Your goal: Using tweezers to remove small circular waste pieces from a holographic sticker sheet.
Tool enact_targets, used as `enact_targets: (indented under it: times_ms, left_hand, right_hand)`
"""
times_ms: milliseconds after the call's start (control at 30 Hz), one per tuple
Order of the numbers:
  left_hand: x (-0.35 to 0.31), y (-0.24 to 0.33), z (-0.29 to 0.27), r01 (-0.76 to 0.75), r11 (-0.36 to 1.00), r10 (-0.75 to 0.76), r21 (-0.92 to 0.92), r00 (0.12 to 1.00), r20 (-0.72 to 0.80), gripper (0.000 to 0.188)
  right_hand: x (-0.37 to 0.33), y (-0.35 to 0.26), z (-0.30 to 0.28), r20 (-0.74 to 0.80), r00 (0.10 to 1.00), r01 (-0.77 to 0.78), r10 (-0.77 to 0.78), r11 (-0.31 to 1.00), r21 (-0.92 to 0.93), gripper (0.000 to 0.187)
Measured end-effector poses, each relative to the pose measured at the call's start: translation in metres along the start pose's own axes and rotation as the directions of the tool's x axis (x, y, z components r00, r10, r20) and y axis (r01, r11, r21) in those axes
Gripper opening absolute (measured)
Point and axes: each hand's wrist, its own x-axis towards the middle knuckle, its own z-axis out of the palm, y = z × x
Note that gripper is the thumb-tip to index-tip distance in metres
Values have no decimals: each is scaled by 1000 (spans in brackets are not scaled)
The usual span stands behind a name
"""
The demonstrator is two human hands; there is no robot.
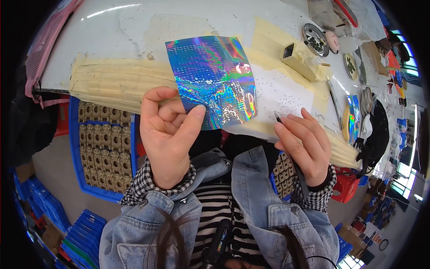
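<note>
White paper strewn with dark specks lies at 2 o'clock on the table; the iridescent sheet cuts across its 9 o'clock side. A cream box and a round metal dish stand farther off, between 1 and 2. A blue tray sits at 9, below the table edge.

Raised at 12, the sheet's long axis runs 11 to 5. The left hand pinches its 7 o'clock edge; at 3, the right hand grips a slim dark tool pointing to 11.
</note>
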Motion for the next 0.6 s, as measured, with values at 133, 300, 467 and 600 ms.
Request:
enact_targets:
  times_ms: [133,300,467,600]
  left_hand:
    - [0,0,1,6,1000,-6,-9,1000,4,41]
    - [0,-1,-1,-3,1000,3,-20,1000,19,41]
    - [0,-1,-1,-4,1000,5,-22,1000,28,41]
    - [0,-1,0,-8,1000,9,-21,1000,22,40]
  right_hand:
    - [3,0,-1,37,999,16,-15,1000,-23,32]
    - [6,1,-1,68,997,40,-40,999,0,35]
    - [8,1,-1,113,993,39,-41,999,26,35]
    - [9,4,-1,137,990,10,-21,996,85,32]
